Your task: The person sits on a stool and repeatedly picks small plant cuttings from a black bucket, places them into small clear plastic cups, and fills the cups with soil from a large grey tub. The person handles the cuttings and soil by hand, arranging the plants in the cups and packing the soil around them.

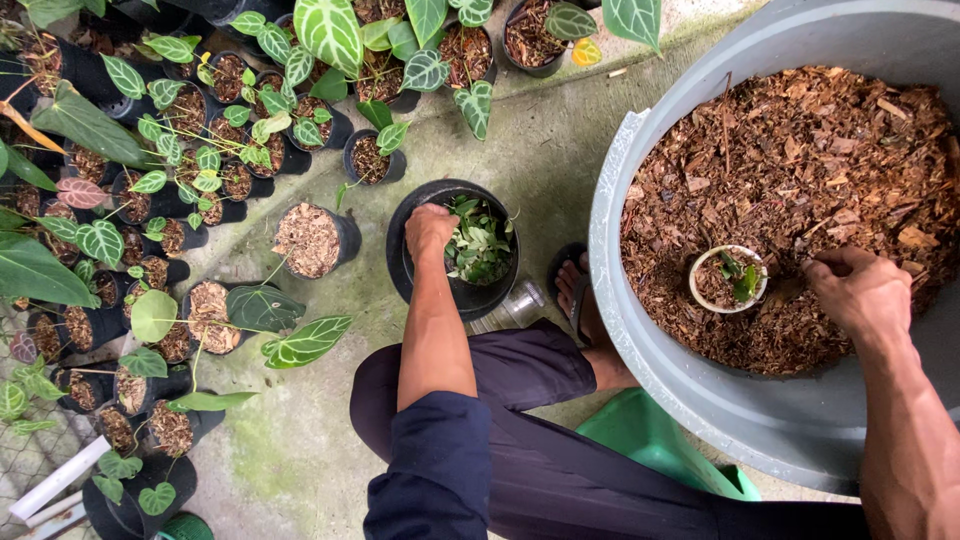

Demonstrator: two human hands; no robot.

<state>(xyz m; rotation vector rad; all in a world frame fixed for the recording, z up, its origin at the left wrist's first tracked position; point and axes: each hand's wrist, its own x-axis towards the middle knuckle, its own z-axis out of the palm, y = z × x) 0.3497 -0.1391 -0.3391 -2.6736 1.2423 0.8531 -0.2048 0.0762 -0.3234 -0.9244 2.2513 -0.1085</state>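
Note:
My left hand [429, 229] reaches into a black pot [455, 292] on the ground and closes on the small green plants [482, 240] inside it. My right hand [860, 290] rests knuckles-up on the brown bark chips [790, 150] filling a large grey tub [650, 370]; its fingers curl into the chips, and what they grip is hidden. Just left of that hand, a small white pot [728, 278] with a little green seedling sits sunk in the chips.
Many small black pots of veined-leaf plants [200, 170] crowd the concrete floor on the left. A pot of plain chips [310, 240] stands beside the black pot. My sandalled foot [575, 290] is by the tub, a green stool [650, 440] beneath me.

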